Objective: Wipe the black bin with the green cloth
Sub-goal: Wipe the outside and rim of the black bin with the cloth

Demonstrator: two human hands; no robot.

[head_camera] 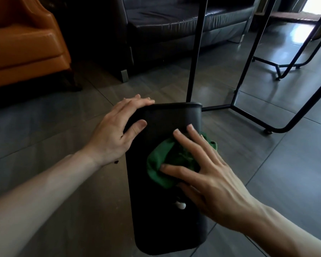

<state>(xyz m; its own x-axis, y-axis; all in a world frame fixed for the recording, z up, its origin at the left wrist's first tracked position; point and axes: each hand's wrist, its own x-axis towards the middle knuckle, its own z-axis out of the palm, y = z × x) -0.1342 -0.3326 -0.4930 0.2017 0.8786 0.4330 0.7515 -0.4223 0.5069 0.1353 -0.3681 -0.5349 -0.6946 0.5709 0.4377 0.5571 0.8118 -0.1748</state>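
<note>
The black bin point(161, 216) lies on its side on the grey tiled floor, its long flat face turned up towards me. My left hand point(115, 130) grips its far left corner, fingers over the edge and thumb on the top face. A crumpled green cloth point(167, 160) rests on the bin's upper face, right of centre. My right hand point(208, 171) lies flat on the cloth with fingers spread, pressing it against the bin. A small white mark point(181, 205) shows on the bin just below the cloth.
Black metal table legs point(195, 52) stand just beyond the bin, with a floor bar point(248, 117) running to the right. A dark leather sofa point(174, 21) sits behind them. An orange armchair point(24, 45) is at the far left.
</note>
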